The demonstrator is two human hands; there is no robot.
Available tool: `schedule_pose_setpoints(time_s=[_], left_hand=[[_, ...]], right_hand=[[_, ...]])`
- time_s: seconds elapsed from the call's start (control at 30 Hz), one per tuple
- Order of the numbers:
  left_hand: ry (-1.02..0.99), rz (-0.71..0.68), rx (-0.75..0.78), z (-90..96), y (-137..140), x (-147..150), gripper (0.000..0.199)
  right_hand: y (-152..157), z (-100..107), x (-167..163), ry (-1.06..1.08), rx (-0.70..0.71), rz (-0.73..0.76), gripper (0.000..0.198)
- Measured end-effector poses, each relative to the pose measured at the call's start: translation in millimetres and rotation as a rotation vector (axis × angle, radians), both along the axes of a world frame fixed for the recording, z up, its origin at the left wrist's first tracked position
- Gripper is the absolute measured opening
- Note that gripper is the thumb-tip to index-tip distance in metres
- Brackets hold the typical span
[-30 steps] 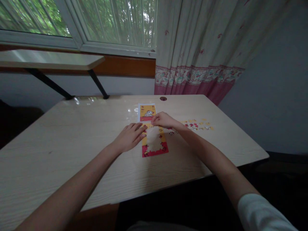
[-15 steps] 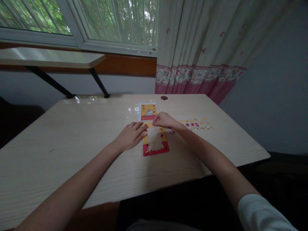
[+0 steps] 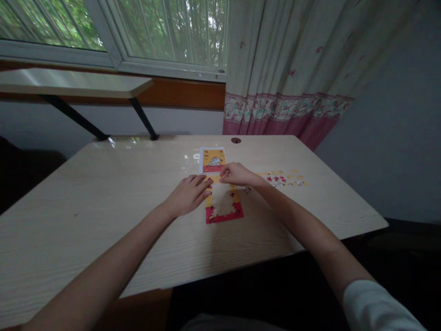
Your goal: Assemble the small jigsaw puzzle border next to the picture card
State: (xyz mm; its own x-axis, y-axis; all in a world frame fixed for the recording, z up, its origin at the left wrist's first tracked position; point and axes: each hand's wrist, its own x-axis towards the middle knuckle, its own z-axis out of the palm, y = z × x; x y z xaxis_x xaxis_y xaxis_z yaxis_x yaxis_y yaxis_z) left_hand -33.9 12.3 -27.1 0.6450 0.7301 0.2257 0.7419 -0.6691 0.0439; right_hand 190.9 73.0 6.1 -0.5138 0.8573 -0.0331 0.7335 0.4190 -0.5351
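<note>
A yellow and red jigsaw puzzle border lies on the desk with a bare middle. My left hand rests with fingers spread over its upper left edge. My right hand is pinched at the top of the border; whatever sits between its fingertips is too small to make out. Just behind is a picture card showing a white animal on yellow and red. One white puzzle piece lies under my right wrist, and several loose puzzle pieces are spread to the right of it.
The pale wooden desk has a round cable hole near its back edge. A raised shelf on black legs stands at the back left. A patterned curtain hangs behind the desk beside the window.
The view has shifted very slightly. My right hand's fingers have moved a little at the top of the border; my left hand stays in place.
</note>
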Motion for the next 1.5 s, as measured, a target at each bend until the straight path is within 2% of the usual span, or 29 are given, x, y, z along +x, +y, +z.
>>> schedule_pose_setpoints(time_s=[0.07, 0.17, 0.37, 0.47, 0.6, 0.7, 0.8, 0.9, 1.1, 1.17, 1.23, 1.33, 1.4, 1.5], left_hand=[[-0.006, -0.001, -0.003, -0.7, 0.4, -0.3, 0.051], [-0.018, -0.008, -0.004, -0.6, 0.8, -0.6, 0.05], [-0.019, -0.009, -0.008, 1.2, -0.2, 0.2, 0.051], [-0.034, -0.009, -0.016, 0.6, -0.6, 0.4, 0.05], [-0.087, -0.001, -0.03, 2.1, 0.2, -0.6, 0.047], [-0.225, -0.009, -0.05, 8.1, -0.8, 1.7, 0.043], [-0.475, -0.027, -0.114, 14.5, -4.8, 9.7, 0.036], [-0.698, 0.045, -0.223, 16.2, -9.9, 20.3, 0.025], [-0.875, 0.182, -0.323, 13.0, -13.2, 28.9, 0.023], [-0.916, 0.206, -0.385, 12.9, -12.7, 28.7, 0.024], [-0.94, 0.211, -0.434, 13.0, -12.2, 28.4, 0.025], [-0.937, 0.188, -0.437, 13.6, -12.0, 28.4, 0.024], [-0.925, 0.164, -0.435, 14.3, -12.2, 28.4, 0.023], [-0.913, 0.124, -0.461, 15.0, -12.2, 28.1, 0.022]], right_hand=[[0.6, -0.7, 0.9, 0.009, 0.019, 0.072, 0.025], [1.1, 1.6, -0.4, 0.001, 0.046, 0.157, 0.022], [0.0, 7.7, -4.4, 0.01, 0.023, 0.154, 0.015], [0.6, 6.0, -3.2, 0.168, -0.057, 0.101, 0.014], [0.4, 3.5, 2.6, 0.495, -0.219, 0.028, 0.017], [-6.5, 3.6, 7.1, 0.682, -0.323, -0.022, 0.02], [-19.0, 1.1, 6.3, 0.798, -0.407, -0.055, 0.03], [-30.1, -6.7, -0.5, 0.86, -0.445, -0.055, 0.036], [-36.1, -17.2, -6.2, 0.762, -0.287, -0.027, 0.037], [-36.5, -13.3, -2.5, 0.689, -0.157, -0.002, 0.034], [-36.9, -7.9, 1.8, 0.593, 0.034, 0.041, 0.028], [-36.6, -3.0, 5.7, 0.416, 0.286, 0.151, 0.018], [-36.0, -3.0, 6.0, 0.334, 0.374, 0.214, 0.017], [-36.5, -4.1, 4.9, 0.249, 0.417, 0.251, 0.02]])
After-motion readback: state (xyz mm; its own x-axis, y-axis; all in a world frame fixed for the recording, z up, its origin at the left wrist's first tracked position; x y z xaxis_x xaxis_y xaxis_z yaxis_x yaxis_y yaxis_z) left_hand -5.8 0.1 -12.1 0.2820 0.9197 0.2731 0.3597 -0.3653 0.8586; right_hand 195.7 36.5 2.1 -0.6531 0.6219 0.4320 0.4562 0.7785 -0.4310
